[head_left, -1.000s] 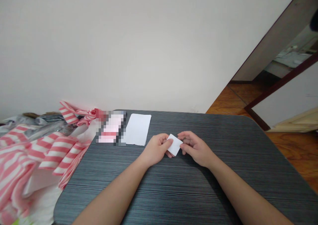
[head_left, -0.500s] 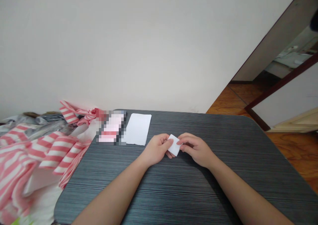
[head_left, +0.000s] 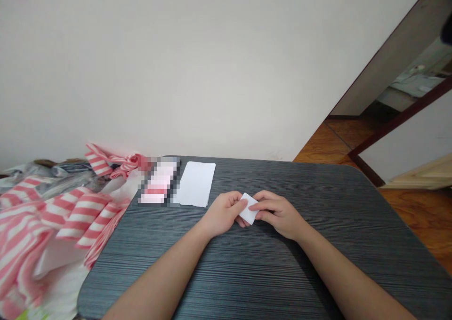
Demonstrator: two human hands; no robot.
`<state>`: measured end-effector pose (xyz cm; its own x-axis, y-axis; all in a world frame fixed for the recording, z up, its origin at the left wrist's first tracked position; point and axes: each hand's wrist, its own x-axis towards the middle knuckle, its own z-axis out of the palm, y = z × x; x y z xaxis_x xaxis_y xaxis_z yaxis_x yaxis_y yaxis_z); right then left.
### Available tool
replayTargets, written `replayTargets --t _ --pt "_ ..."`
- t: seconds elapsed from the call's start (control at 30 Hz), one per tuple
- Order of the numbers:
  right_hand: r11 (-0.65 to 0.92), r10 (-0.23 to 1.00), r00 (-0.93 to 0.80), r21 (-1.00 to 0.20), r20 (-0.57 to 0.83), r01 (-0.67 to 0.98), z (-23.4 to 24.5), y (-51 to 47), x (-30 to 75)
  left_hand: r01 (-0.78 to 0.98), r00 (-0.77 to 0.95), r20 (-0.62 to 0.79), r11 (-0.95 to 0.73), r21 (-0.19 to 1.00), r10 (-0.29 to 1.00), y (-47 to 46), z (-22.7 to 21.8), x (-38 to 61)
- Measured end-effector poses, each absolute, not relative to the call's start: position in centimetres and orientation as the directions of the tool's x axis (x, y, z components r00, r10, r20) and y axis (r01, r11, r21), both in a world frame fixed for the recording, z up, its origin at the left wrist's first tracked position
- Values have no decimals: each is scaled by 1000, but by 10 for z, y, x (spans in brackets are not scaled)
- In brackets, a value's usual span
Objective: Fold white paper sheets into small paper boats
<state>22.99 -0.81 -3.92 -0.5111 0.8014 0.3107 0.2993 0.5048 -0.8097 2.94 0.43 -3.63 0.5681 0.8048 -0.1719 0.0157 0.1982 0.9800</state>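
Right hand [head_left: 278,214] edges in, its fingertips [head_left: 251,207] now lying further across the small white paper square [head_left: 248,208] than a moment ago!

Sweeping left to right, with the white sheet of paper [head_left: 196,184] as my marker: well left of it, the pink-and-white striped cloth [head_left: 67,221] spills over the table's corner, with a grey plastic bag [head_left: 45,175] behind it. Just left of the sheet sits a flat pink-and-white item [head_left: 158,181], too pixelated to say what it is. The sheet itself lies flat near the far edge of the dark grey ribbed tabletop [head_left: 318,273].

Right of the sheet and closer to me, my left hand [head_left: 222,212] is in play, curled narrow, its thumb and fingers pinching the square's left side. The square is held between both hands, and I can't tell whether it touches the table. It's turned on a corner, one point aimed away from me, another toward me, and it's so nearly square that I can't call a long axis. Both hands are on it, the right one also closed narrow, its fingers reaching over the paper's face.

Well right of the sheet, past the table: orange wooden floor [head_left: 416,221], a dark door frame [head_left: 402,114] and a cream board [head_left: 420,179].
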Motion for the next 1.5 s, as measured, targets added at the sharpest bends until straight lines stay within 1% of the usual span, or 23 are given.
replayTargets --t 0.27,0.43,0.53,0.67,0.73,0.93,1.2,1.5 --pt "501 823 -479 -789 306 357 -36 -9 227 55 594 -158 156 986 789 3 -37 29" --pt "473 856 -405 -805 322 358 -36 -10 225 61 603 -152 145 988 783 4 -37 30" --pt "470 863 -377 -808 337 354 -36 -9 224 39 611 -151 161 986 777 4 -36 30" --pt "468 863 -374 -817 340 338 -38 -9 226 -23 630 -155 218 976 761 4 -35 29" --pt "471 860 -378 -818 343 330 -39 -9 227 -30 637 -150 218 976 757 5 -36 29" --pt "491 847 -395 -808 355 326 -39 -8 228 -5 622 -141 184 983 770 4 -40 30" --pt "479 861 -366 -808 354 344 -37 -10 225 25 616 -148 169 985 774 4 -40 30" --pt "414 908 -253 -811 334 413 -36 -11 223 58 630 -124 113 992 766 1 -34 31"
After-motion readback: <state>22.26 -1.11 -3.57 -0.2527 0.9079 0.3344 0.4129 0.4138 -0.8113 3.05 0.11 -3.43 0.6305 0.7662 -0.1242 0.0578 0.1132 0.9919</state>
